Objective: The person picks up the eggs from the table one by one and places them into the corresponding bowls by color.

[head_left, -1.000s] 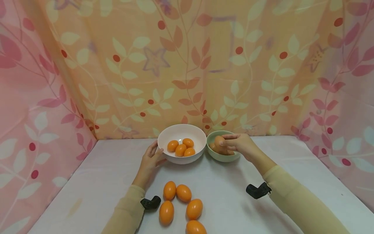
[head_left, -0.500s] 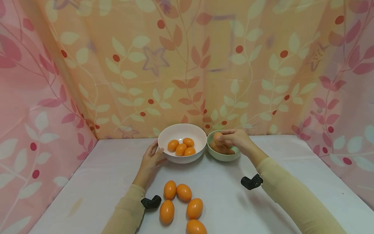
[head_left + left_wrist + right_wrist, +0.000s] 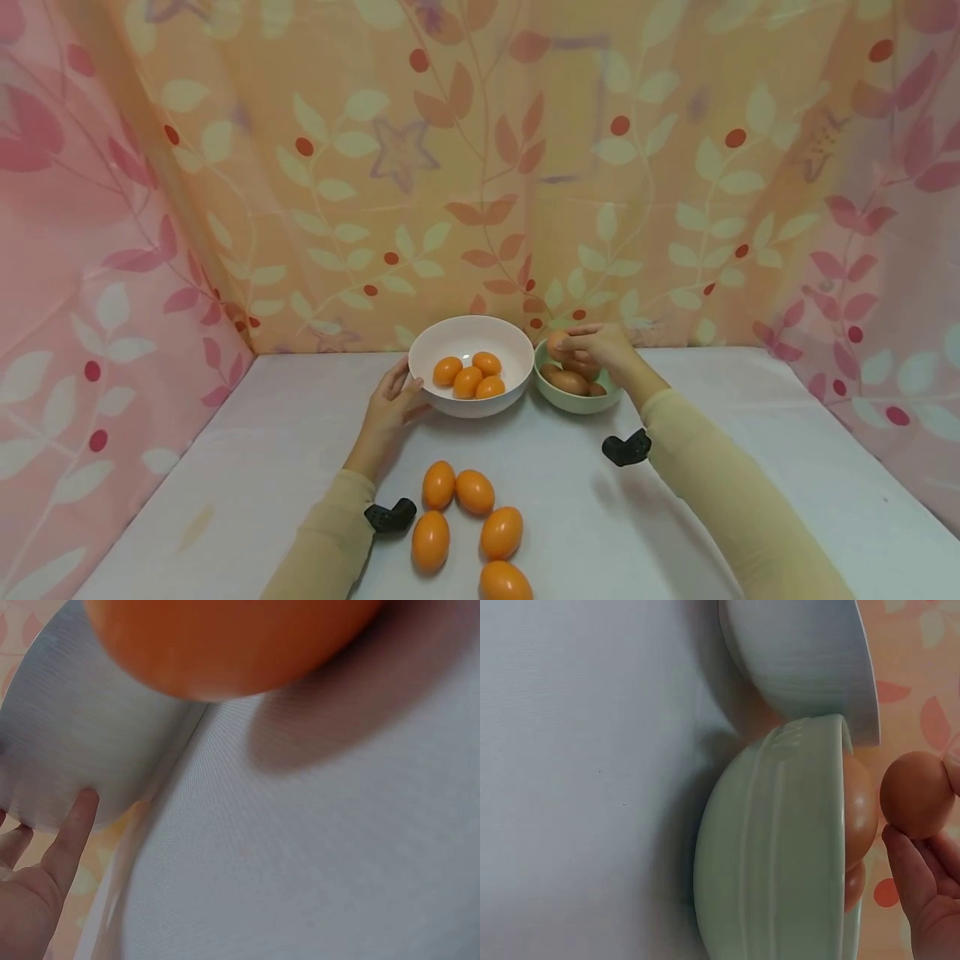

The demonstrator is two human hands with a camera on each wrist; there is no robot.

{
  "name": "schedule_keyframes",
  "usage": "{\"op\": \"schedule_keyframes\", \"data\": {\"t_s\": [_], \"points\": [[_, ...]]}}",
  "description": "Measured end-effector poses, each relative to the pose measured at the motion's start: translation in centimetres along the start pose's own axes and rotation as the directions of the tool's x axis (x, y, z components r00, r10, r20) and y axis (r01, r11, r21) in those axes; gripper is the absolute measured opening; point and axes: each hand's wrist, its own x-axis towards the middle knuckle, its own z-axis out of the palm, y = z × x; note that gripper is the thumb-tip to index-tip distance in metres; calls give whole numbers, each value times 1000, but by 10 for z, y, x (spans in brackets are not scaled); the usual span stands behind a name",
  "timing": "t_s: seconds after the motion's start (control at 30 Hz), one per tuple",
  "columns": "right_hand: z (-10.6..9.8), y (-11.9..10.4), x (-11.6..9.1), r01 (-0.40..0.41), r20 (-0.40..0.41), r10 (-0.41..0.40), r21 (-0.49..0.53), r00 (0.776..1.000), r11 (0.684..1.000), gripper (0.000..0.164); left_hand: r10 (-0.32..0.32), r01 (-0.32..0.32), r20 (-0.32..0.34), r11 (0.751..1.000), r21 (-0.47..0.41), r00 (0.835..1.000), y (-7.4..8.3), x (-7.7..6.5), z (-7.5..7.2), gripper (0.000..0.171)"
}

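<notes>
My right hand pinches a brown egg between thumb and fingertips, raised at the rim of the green bowl. The right wrist view shows this egg apart from the other brown eggs in that bowl. My left hand touches the outer side of the white bowl, with its fingers extended against the wall in the left wrist view. Several orange eggs lie inside the white bowl. More orange eggs lie on the table in front of it.
The two bowls stand side by side at the back of the white-covered table. A patterned cloth hangs close behind them. One orange egg is very near my left wrist camera. Black devices sit on both wrists.
My right hand has raised the brown egg from among the others in the green bowl and moved slightly left. The left hand stays at the white bowl.
</notes>
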Motion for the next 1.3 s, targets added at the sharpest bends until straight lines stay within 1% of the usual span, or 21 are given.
{"op": "schedule_keyframes", "data": {"t_s": [0.13,0.27,0.57,0.87,0.97,1.03,1.13,1.23,1.3], "points": [[-1,3,6,15,-24,-16,-41,1000,999,58,5,-5,-2,1000,11,1000,0,0,1,60],[0,5,12,37,-49,-39,-42,998,998,56,-1,2,-10,1000,9,1000,0,0,1,60],[-1,7,22,63,-53,-66,-57,996,996,55,-10,10,-11,1000,19,1000,-2,2,1,60],[-1,13,29,51,-55,-56,-89,997,995,55,-1,1,-6,1000,21,1000,0,0,0,60],[0,13,29,52,-55,-58,-113,997,992,55,1,-1,-7,1000,18,1000,0,0,0,60],[0,12,29,56,-48,-64,-146,997,988,55,0,0,-8,1000,13,1000,-1,0,0,60],[-1,10,29,69,-41,-79,-205,996,976,56,5,-5,-7,1000,12,1000,-1,0,0,60],[-2,10,29,94,-37,-108,-277,993,956,56,7,-7,-4,1000,14,1000,-1,0,0,61],[-2,11,30,110,-28,-124,-301,992,947,55,7,-7,-2,1000,18,1000,-2,0,0,61]]}}
